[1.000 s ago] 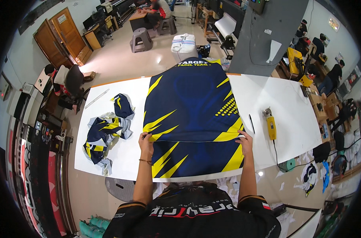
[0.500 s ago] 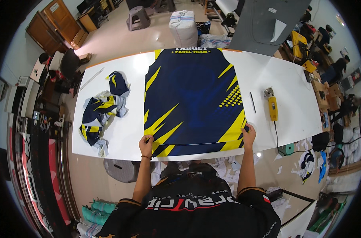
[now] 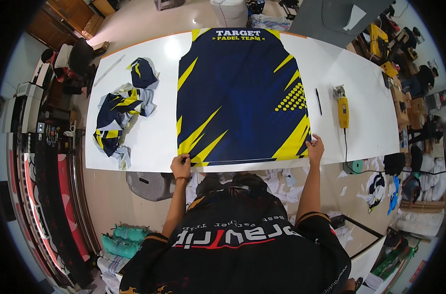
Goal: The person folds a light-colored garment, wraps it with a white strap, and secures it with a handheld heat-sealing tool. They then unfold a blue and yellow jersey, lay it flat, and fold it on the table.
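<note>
A navy jersey panel (image 3: 237, 103) with yellow streaks and dots lies flat on a white table (image 3: 331, 63), its lettered end away from me. At its near left corner my left hand (image 3: 181, 168) pinches the fabric edge. My right hand (image 3: 315, 148) pinches the near right corner between thumb and fingers. A thin strip of a matching layer shows along the near hem, under the top panel. To the right lie a black pen (image 3: 318, 102) and a yellow electric fabric cutter (image 3: 342, 110) with a round blade head and black cord.
Crumpled navy, yellow and white fabric pieces (image 3: 117, 117) lie at the table's left, below a clear ruler (image 3: 108, 71). A grey plastic stool (image 3: 144, 186) stands under the near edge, with white scraps on the floor. The cutter's cord runs off the right side.
The panel's near hem now covers most of the layer beneath, leaving a thinner strip. The view has tilted, so the table sits higher in it. Both hands keep their corners.
</note>
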Motion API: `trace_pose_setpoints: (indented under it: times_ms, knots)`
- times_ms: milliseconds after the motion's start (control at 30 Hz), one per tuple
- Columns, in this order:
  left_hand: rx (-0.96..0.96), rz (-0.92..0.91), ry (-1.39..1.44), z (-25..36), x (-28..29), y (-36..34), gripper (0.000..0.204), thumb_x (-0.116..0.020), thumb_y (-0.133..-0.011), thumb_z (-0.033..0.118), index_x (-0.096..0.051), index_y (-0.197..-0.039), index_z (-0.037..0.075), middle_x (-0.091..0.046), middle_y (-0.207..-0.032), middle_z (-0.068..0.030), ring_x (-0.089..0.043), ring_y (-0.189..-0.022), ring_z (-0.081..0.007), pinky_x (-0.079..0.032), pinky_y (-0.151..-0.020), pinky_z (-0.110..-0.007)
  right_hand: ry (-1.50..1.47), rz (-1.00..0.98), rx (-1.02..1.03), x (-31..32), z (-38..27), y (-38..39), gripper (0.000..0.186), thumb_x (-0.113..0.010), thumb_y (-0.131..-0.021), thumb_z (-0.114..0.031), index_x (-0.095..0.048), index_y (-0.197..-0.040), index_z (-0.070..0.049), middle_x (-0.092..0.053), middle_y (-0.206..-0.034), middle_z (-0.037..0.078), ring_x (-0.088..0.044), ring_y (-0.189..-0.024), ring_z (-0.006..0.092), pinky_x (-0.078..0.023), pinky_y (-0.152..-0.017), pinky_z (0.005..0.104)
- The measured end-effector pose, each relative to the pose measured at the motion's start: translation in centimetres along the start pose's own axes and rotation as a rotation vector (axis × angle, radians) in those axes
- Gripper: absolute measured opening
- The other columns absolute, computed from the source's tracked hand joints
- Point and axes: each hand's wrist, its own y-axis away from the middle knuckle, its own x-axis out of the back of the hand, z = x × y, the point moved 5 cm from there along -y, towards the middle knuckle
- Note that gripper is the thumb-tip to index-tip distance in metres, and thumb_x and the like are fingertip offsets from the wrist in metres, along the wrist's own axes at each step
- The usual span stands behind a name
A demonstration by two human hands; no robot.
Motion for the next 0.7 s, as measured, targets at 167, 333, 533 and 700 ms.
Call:
trace_pose_setpoints:
  times_ms: [167,333,533,700]
  knots:
    - [0.046,-0.012,0.064,-1.0,1.0,-1.3,0.018,-0.075,-0.084,0.019,-0.079,-0.098,0.008,-0.077,-0.094,-0.0145,-0.075,-0.085,-0.0280,-0.058,-0.082,-0.036,0.044,0.066,0.113,0.7,1.0,0.0,0.047,-0.077,-0.077,-0.002,-0.066,-0.123,-0.007,-0.070,-0.085,0.011,-0.067,-0.077,0.0235,-0.053,-0.076,0.0357]
    - [-0.075,-0.136,-0.045,-0.4,2.5,-0.5,0.022,-0.075,-0.073,0.020,-0.081,-0.090,0.009,-0.076,-0.090,-0.0158,-0.074,-0.085,-0.0294,-0.058,-0.083,-0.036,0.128,0.079,0.059,1.0,1.9,0.0,0.046,-0.075,-0.077,-0.001,-0.067,-0.122,-0.006,-0.069,-0.082,0.013,-0.067,-0.076,0.0245,-0.053,-0.075,0.0377]
    - [0.052,-0.420,-0.116,-3.0,3.4,-3.7,0.025,-0.075,-0.074,0.026,-0.081,-0.093,0.011,-0.077,-0.085,-0.0141,-0.076,-0.082,-0.0268,-0.060,-0.077,-0.034,0.265,0.120,0.031,1.5,0.5,0.6,0.047,-0.071,-0.078,-0.002,-0.064,-0.124,-0.004,-0.069,-0.086,0.016,-0.068,-0.080,0.0302,-0.054,-0.076,0.0400]
    - [-0.048,0.398,-0.262,-3.9,13.0,-14.6,0.037,-0.079,-0.077,0.025,-0.071,-0.111,0.012,-0.068,-0.090,-0.0104,-0.066,-0.087,-0.0328,-0.054,-0.080,-0.044,0.320,0.209,0.089,0.6,-3.5,0.6,0.041,-0.072,-0.084,-0.010,-0.065,-0.123,-0.002,-0.066,-0.094,0.014,-0.064,-0.080,0.0244,-0.053,-0.077,0.0375]
